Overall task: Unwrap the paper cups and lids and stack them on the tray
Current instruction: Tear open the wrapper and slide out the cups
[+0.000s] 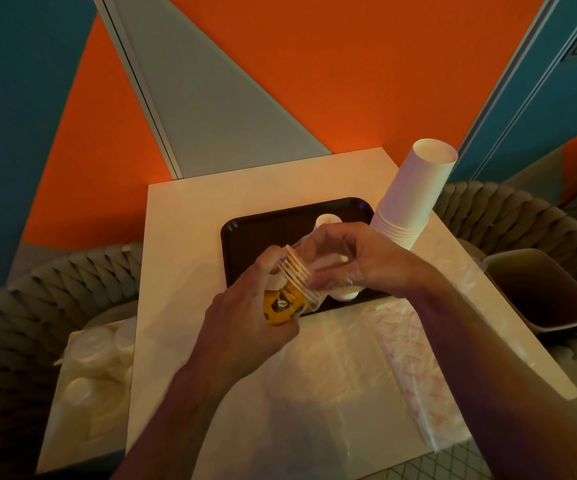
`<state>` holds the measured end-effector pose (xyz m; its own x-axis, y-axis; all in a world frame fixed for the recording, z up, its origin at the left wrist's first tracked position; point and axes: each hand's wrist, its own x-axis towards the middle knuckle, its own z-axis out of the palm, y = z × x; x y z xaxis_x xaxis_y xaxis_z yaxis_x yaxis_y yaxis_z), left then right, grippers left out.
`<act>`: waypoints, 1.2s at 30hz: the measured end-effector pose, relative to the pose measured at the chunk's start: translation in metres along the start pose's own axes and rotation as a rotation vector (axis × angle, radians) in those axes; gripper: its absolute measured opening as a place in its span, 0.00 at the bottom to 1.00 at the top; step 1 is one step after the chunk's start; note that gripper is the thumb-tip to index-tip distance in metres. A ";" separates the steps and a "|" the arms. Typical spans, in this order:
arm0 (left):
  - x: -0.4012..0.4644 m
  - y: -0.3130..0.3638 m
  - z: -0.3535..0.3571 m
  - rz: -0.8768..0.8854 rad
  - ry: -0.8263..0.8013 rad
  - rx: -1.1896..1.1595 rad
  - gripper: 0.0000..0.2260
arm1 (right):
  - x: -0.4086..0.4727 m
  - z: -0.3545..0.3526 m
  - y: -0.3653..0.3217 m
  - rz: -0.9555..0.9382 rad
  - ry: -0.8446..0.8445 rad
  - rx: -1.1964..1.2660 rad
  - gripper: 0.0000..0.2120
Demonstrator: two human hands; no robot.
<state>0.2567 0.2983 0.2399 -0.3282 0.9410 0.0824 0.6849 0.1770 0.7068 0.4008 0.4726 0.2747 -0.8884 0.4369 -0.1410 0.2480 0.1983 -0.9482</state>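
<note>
- A clear, crinkled plastic wrapper (332, 368) lies flat over the near half of the white square table (183, 216), already emptied as far as I can judge.
- Off the table's left edge, a clear bag of white plastic lids (89, 355) sits on a seat, seemingly unopened; that part looks left to do.
- My left hand (245, 323) curls round the yellow-printed base end of a short nested stack of paper cups (290, 289), held on its side over the near edge of the black plastic tray (242, 237).
- My right hand (360, 261) pinches the thin clear film at the stack's rim end, fingers bent; I judge I am peeling it off.
- On the tray, beyond my hands, something white and round (328, 220) peeks out, and another by its near edge; what they are I cannot tell.
- At the table's far right corner stands a tall upturned stack of white paper cups (415, 192), unwrapped, just beside the tray, not on it.
</note>
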 end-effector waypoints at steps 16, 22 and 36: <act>-0.001 0.009 -0.002 0.032 -0.010 -0.019 0.42 | -0.008 0.001 0.000 0.035 -0.013 0.076 0.21; -0.001 0.006 -0.003 0.048 -0.007 -0.020 0.42 | -0.011 -0.002 -0.007 0.006 0.045 0.121 0.16; 0.003 0.004 -0.004 0.045 0.029 0.014 0.42 | -0.007 -0.003 0.001 -0.024 0.119 0.148 0.24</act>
<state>0.2557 0.3012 0.2456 -0.3159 0.9392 0.1344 0.7080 0.1390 0.6924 0.4081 0.4725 0.2754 -0.8391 0.5363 -0.0909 0.1594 0.0827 -0.9837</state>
